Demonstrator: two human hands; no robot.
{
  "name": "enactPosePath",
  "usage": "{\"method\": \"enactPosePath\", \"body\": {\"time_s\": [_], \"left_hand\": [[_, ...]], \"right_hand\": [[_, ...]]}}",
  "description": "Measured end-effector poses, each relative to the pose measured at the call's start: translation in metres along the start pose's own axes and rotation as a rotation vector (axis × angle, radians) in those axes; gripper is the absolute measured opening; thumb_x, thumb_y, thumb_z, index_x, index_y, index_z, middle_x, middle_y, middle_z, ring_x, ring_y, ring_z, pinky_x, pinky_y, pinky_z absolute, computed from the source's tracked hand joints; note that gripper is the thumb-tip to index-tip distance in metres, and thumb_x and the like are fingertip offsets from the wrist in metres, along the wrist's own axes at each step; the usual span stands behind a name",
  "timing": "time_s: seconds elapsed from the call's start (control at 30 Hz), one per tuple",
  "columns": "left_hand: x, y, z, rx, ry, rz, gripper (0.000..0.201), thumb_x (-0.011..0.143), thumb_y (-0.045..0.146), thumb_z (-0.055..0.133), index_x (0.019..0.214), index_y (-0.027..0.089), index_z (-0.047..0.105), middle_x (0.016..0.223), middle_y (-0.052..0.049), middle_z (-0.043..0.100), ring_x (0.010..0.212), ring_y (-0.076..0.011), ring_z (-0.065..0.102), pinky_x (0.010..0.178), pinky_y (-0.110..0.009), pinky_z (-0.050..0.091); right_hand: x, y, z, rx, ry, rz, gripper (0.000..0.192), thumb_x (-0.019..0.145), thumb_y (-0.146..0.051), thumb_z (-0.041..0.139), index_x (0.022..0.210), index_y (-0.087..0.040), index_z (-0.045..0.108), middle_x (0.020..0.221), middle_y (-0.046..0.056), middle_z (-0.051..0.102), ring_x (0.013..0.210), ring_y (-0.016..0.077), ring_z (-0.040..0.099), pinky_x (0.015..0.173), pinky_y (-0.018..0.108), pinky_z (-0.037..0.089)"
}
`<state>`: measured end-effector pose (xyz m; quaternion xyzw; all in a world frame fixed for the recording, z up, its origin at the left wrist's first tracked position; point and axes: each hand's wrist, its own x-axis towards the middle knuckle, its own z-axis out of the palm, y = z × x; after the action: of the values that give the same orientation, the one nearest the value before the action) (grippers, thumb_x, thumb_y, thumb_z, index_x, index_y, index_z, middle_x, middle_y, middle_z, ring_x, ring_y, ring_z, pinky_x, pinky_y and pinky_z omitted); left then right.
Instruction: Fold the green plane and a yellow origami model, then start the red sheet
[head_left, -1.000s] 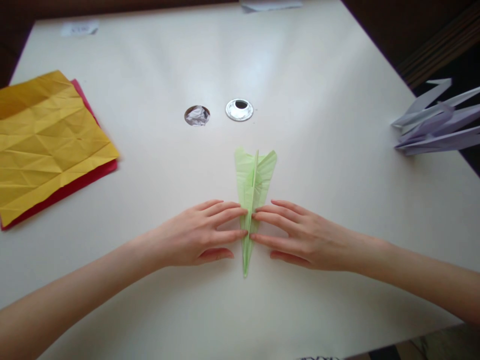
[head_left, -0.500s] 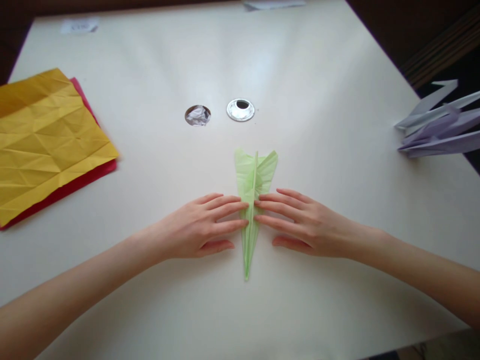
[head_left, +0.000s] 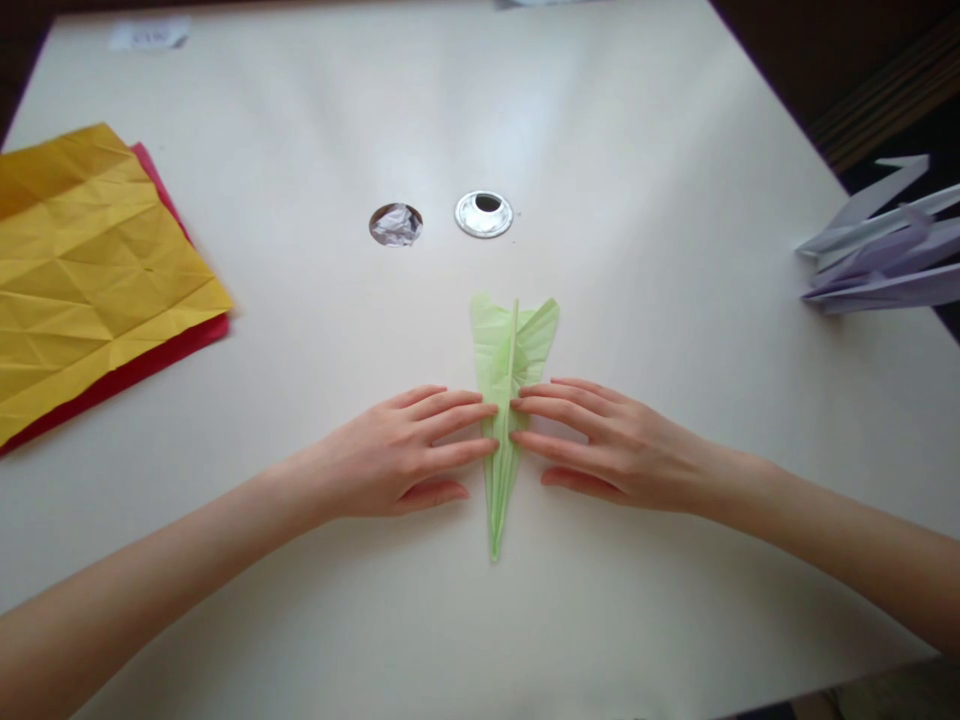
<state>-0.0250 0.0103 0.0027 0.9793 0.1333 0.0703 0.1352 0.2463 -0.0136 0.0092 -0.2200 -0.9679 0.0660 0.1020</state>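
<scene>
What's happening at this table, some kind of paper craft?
Yes, paper folding. A person's left hand and right hand lie flat on a long, narrow folded green paper, fingertips meeting at its centre crease, its point toward the person. On the white table, a creased yellow sheet lies over a red sheet at the left, and a pale purple folded model sits at the right edge.

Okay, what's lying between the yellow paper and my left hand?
Nothing: in the head view, only bare table separates the yellow paper from the left hand.
</scene>
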Motion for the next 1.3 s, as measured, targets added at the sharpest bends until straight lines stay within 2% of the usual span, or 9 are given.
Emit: {"method": "enactPosePath", "body": {"time_s": [0.1,0.2,0.3,0.43,0.6,0.87,1.0,1.1,1.3], "left_hand": [[0.0,0.002,0.0,0.031,-0.008,0.007,0.042,0.089,0.037,0.044,0.127,0.019,0.046,0.137,-0.01,0.045,0.126,-0.0244,0.041,0.104,-0.041,0.035],[0.0,0.006,0.001,0.092,-0.002,0.03,0.041,0.09,0.035,0.042,0.127,0.016,0.046,0.136,-0.01,0.047,0.125,-0.0237,0.042,0.103,-0.039,0.035],[-0.001,0.013,0.003,0.152,0.023,0.053,0.038,0.091,0.031,0.041,0.124,0.013,0.049,0.134,-0.009,0.049,0.124,-0.0217,0.042,0.104,-0.037,0.033],[-0.002,0.02,0.006,0.21,0.042,0.038,0.031,0.091,0.031,0.041,0.113,0.015,0.057,0.134,-0.006,0.05,0.125,-0.0208,0.042,0.106,-0.036,0.03],[0.001,0.021,0.005,0.245,0.029,0.083,0.036,0.092,0.032,0.04,0.119,0.012,0.052,0.127,-0.009,0.056,0.119,-0.0222,0.048,0.101,-0.036,0.036],[-0.004,0.023,0.0,0.166,-0.022,0.097,0.036,0.089,0.034,0.044,0.12,0.016,0.05,0.134,-0.014,0.048,0.126,-0.0241,0.042,0.101,-0.037,0.038],[-0.009,0.029,0.004,0.142,-0.018,0.122,0.036,0.091,0.031,0.042,0.12,0.013,0.051,0.13,-0.01,0.052,0.122,-0.0214,0.046,0.103,-0.036,0.036],[-0.01,0.033,0.005,0.112,-0.008,0.135,0.035,0.09,0.031,0.043,0.119,0.012,0.052,0.128,-0.012,0.054,0.12,-0.022,0.048,0.102,-0.035,0.037],[-0.013,0.035,0.001,0.014,-0.059,0.11,0.034,0.087,0.031,0.048,0.118,0.017,0.051,0.132,-0.017,0.049,0.127,-0.0263,0.042,0.1,-0.038,0.041]], "right_hand": [[0.0,-0.007,0.003,-0.031,0.059,0.004,0.032,0.086,-0.025,0.053,0.115,-0.012,0.056,0.122,0.013,0.057,0.12,0.0238,0.046,0.1,0.044,0.041],[-0.001,-0.016,0.007,-0.063,0.102,-0.008,0.027,0.087,-0.02,0.05,0.11,-0.01,0.059,0.117,0.01,0.061,0.115,0.0198,0.052,0.101,0.041,0.041],[-0.002,-0.019,0.009,-0.085,0.092,-0.025,0.025,0.086,-0.016,0.05,0.108,-0.009,0.06,0.117,0.009,0.062,0.113,0.0191,0.053,0.102,0.04,0.04],[-0.001,-0.019,0.005,-0.121,0.045,-0.041,0.029,0.086,-0.017,0.05,0.114,-0.012,0.058,0.113,0.009,0.063,0.112,0.0206,0.053,0.102,0.043,0.039],[0.0,-0.024,0.001,-0.098,0.045,-0.077,0.024,0.086,-0.014,0.049,0.106,-0.009,0.062,0.114,0.01,0.062,0.112,0.0199,0.053,0.102,0.039,0.04],[-0.008,-0.034,-0.002,-0.107,-0.083,-0.088,0.041,0.086,-0.018,0.049,0.126,-0.007,0.049,0.126,0.017,0.055,0.124,0.0264,0.045,0.103,0.045,0.038],[-0.005,-0.041,-0.004,-0.081,-0.085,-0.089,0.035,0.086,-0.014,0.047,0.12,-0.007,0.054,0.129,0.015,0.053,0.123,0.025,0.045,0.104,0.044,0.037],[-0.003,-0.046,-0.005,-0.052,-0.067,-0.1,0.032,0.086,-0.012,0.045,0.114,-0.007,0.058,0.127,0.014,0.054,0.122,0.0231,0.046,0.104,0.042,0.037],[-0.003,-0.051,-0.006,-0.004,-0.129,-0.095,0.041,0.083,-0.012,0.044,0.123,-0.008,0.051,0.127,0.018,0.052,0.127,0.0278,0.041,0.103,0.044,0.039]]}}
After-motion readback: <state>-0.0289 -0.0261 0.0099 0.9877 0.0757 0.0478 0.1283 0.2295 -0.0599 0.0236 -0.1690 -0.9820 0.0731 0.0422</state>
